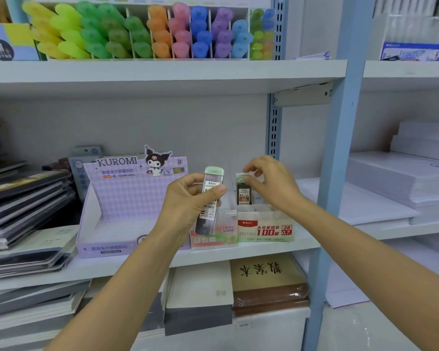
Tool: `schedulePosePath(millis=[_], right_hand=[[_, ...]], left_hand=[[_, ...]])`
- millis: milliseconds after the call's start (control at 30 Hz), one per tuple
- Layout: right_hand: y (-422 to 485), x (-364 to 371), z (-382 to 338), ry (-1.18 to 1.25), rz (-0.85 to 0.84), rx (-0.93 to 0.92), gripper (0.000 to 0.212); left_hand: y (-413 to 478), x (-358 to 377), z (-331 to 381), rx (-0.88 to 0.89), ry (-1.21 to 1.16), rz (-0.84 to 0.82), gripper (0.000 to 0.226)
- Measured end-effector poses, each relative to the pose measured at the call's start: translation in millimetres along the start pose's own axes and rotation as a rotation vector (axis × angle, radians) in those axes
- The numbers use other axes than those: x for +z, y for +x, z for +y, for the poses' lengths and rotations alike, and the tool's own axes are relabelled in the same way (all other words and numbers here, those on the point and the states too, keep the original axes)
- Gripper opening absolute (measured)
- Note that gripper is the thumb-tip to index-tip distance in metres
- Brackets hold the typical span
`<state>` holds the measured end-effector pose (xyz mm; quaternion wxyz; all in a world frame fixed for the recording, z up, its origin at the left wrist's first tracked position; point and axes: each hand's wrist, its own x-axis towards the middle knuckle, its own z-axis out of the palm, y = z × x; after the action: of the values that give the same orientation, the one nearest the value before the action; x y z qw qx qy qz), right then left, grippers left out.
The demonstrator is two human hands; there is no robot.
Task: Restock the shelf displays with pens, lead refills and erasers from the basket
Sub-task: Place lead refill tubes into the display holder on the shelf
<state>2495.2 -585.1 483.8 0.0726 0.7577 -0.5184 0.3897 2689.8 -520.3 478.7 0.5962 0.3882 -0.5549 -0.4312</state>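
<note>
1. Left hand (185,201): a slim, rectangular lead refill case (207,214) is held upright, with the thumb curled across its front and the fingers wrapped behind. The case is of clear plastic with a rounded pale-green cap and a printed label, and dark leads show in its lower part. It is held in front of the shelf displays.
2. Right hand (271,186): the top end of a second lead refill case (243,195) is pinched between thumb and forefinger, and the other fingers are loosely bent. This case stands upright in a red-and-white display box (265,230) made of printed card.
3. Fruit Soda display box (213,239): a pink-and-green card base with a clear plastic wall is set just beside the red-and-white display box.
4. Kuromi display box (127,198): a lilac card tray with a chequered back panel and a cartoon figure is placed to the left.
5. Shelf (276,248): all three boxes are carried on a smooth, pale board.
6. Upper shelf: translucent, round-capped highlighters (137,34) are sorted by colour into white dividers.
</note>
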Motion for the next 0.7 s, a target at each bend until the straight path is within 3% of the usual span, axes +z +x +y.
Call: schedulePosePath(millis=[67, 167, 233, 300, 400, 500, 600, 700], right_hand=[[-3.0, -8.0, -11.6, 0.251, 0.011, -0.020, 0.026], [-9.6, -22.2, -30.1, 0.676, -0.174, -0.011, 0.030], [-11.4, -26.3, -32.8, 0.751, -0.307, -0.027, 0.018], [-9.4, -30.4, -29.2, 0.791, -0.277, -0.001, 0.013], [-3.0, -38.9, -12.7, 0.788, -0.008, 0.077, 0.013], [2.8, -42.5, 7.7, 0.651, 0.185, 0.107, 0.015], [3.9, -28.6, 12.9, 0.475, 0.133, 0.083, 0.009], [-1.6, -6.8, 10.4, 0.318, 0.061, 0.023, 0.013]], left_hand=[[-0.3, 3.9, -0.6, 0.024, 0.026, 0.015, 0.029], [-1.5, 12.7, -1.4, 0.050, 0.095, 0.024, 0.035], [-2.3, 18.8, -2.9, 0.091, 0.150, 0.025, 0.038], [-2.9, 22.5, -6.6, 0.194, 0.266, 0.042, 0.041], [-9.2, 19.0, -18.5, 0.524, 0.690, 0.091, 0.042], [-22.3, 17.8, -38.2, 0.847, 1.153, -0.020, 0.040], [-31.8, 19.7, -58.4, 0.844, 1.447, -0.184, 0.055], [-34.7, 18.1, -64.1, 0.858, 1.519, -0.215, 0.058]])
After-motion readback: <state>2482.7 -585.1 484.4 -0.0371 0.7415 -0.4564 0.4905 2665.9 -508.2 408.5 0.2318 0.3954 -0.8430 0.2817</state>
